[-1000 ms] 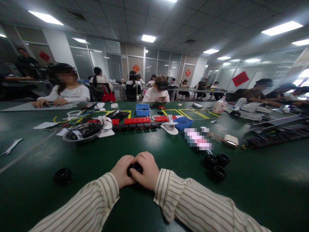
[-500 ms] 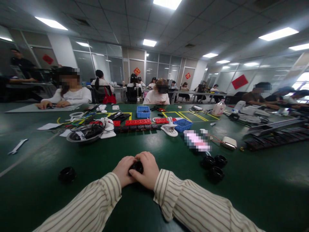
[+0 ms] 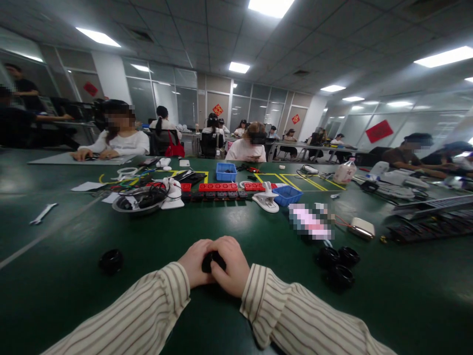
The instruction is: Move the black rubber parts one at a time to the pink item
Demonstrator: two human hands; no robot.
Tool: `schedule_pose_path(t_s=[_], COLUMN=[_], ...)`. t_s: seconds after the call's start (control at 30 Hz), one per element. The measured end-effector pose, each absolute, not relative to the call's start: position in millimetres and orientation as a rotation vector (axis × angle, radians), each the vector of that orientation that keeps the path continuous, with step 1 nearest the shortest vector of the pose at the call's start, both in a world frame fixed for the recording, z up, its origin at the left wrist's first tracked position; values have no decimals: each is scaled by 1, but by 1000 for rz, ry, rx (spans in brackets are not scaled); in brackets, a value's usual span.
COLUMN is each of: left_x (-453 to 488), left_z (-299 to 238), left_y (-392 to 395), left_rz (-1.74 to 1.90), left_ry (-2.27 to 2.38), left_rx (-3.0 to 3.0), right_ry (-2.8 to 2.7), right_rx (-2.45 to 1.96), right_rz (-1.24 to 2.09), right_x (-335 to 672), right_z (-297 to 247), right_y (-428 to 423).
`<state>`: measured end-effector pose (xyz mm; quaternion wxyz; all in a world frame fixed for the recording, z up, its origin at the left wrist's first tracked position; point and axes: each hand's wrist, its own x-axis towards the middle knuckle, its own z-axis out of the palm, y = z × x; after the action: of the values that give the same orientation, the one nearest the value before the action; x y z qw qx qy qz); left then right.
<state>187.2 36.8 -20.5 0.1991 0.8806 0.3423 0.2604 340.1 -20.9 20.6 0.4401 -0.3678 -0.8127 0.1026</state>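
A glossy black round part (image 3: 210, 263) sits between my two hands, low over the green table; its exact kind is hard to make out. My left hand (image 3: 194, 261) is closed around its left and far side. My right hand (image 3: 232, 266) wraps it from the right, with the thumb across its near face and the fingers meeting the left hand's on top. Much of the part is hidden by the fingers. A similar black round part with a hollow top (image 3: 111, 261) lies by itself to the left. Three more black round parts (image 3: 340, 277) stand grouped at the right.
Beyond my hands lie a red and black strip (image 3: 218, 187), a blue bin (image 3: 226, 171), another blue bin (image 3: 286, 195), a white clamp (image 3: 265, 198) and a bowl of cables (image 3: 138, 202). A wrench (image 3: 43, 213) is at left, a metal rack (image 3: 436, 209) at right. People sit opposite.
The view has swung slightly left, so everything appears further right. My right thumb has shifted across the black part, and both hands stay around it.
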Motion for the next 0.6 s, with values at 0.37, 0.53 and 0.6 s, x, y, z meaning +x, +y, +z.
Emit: schedule_pose_path(t_s=[0.37,0.53,0.6], left_x=[191,190,189], left_z=[-10,-9,-9], left_y=[34,33,33], left_rz=[664,681,700], left_ry=[1099,1059,1040], left_rx=[2496,2484,2495], right_ry=[-1948,-2002,-2011], right_rx=[-1174,-983,-921], right_rz=[256,306,323], right_x=[337,338,339], right_z=[13,18,19], right_y=[-13,-16,-18])
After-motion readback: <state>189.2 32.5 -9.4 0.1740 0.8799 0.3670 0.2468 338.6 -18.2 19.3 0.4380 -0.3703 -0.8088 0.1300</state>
